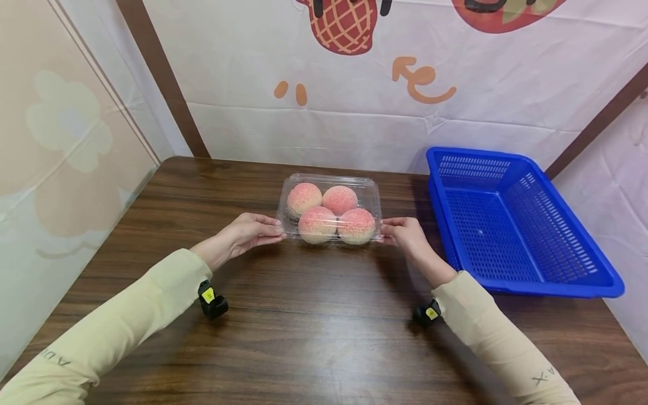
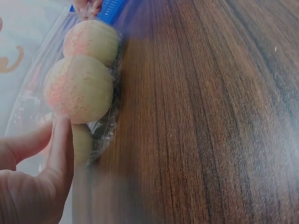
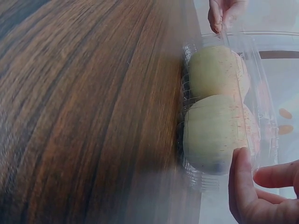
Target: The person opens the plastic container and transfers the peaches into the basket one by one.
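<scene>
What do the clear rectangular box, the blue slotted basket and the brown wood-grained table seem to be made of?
Clear rectangular box: thin, glossy plastic, by its see-through walls and bright highlights.
Blue slotted basket: probably moulded plastic, with even colour and regular openings.
Brown wood-grained table: wood or wood-look laminate; grain shows and the surface has a soft sheen, but I can't tell which.
</scene>
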Motion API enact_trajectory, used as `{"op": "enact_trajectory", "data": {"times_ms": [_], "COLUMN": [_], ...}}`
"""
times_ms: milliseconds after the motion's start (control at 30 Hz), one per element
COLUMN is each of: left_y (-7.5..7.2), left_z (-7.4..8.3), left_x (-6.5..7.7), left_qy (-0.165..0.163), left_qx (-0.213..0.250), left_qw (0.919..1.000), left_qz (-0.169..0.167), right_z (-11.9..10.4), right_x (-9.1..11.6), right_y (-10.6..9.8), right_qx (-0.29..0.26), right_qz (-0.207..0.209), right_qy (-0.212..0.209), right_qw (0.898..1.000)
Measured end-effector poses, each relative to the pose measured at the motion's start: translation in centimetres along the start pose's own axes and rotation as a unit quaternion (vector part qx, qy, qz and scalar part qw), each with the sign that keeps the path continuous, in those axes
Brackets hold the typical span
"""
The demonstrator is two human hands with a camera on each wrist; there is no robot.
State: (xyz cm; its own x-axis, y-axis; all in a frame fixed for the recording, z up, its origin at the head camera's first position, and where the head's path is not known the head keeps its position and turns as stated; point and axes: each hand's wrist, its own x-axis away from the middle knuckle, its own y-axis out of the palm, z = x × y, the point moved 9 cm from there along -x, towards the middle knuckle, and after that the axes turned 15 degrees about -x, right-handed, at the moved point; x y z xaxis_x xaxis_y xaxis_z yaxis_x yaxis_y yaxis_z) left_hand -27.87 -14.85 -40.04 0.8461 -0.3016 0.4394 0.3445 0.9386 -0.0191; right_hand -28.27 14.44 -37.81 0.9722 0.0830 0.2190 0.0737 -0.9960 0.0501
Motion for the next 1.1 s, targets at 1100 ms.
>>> {"op": "enact_trajectory", "data": {"times_ms": [1100], "left_y": [0.17], "left_z": [0.92], "left_x": [0.28], "left_qy": [0.000], "left_qx": [-0.033], "left_qw": [0.9994], "left_qz": [0.004], "right_z": [0.76], "right_x": [-0.07], "right_y": [-0.11], "right_qx": [-0.046], "right_qz": [-0.007], "right_qy": [0.025], "right_qw": [0.999]}}
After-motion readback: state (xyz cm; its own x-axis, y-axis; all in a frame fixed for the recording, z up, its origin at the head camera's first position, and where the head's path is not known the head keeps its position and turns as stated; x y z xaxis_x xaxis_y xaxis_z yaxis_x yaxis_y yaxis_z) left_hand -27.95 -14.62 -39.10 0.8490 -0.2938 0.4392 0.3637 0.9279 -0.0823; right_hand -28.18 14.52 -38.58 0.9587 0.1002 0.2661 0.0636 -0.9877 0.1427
